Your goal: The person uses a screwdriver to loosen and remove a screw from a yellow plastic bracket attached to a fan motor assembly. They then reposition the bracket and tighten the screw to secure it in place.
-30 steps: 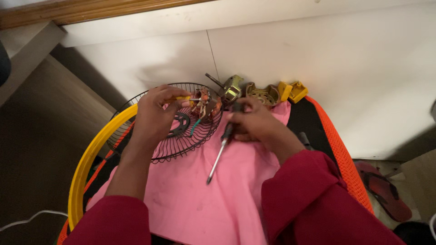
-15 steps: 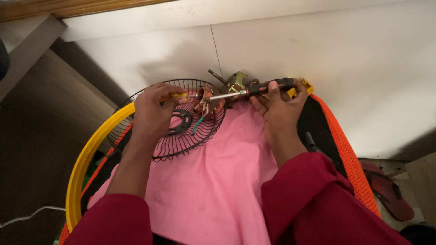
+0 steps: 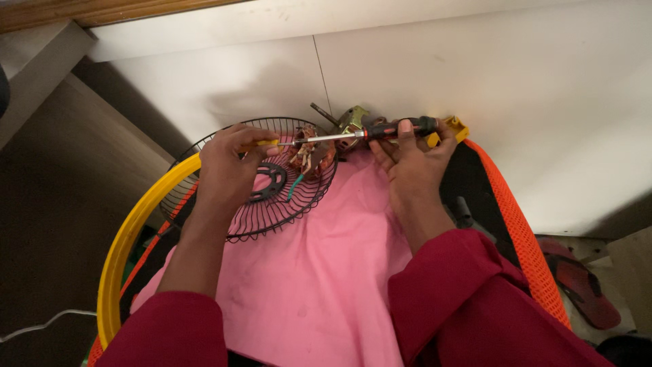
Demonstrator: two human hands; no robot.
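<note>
Risk noted first: the screwdriver (image 3: 370,132) lies nearly level, its tip in at the copper-wound motor core (image 3: 309,155), and I judge that a slip off the fastener could drive the blade into the windings or into my left hand (image 3: 227,166), which sits just left of the core. A second risk: the wire fan guard (image 3: 272,204) rests on loose pink cloth (image 3: 319,272) and could shift under pressure. My right hand (image 3: 414,160), right of the core, has its fingers (image 3: 405,128) curled closed around the black-and-red handle, thumb beneath. My left fingers (image 3: 261,141) are bent and pressed down on the guard's upper rim, pinching near the shaft; whether they touch the shaft itself I cannot tell. The core sits inside the guard, below the white wall (image 3: 475,61).
</note>
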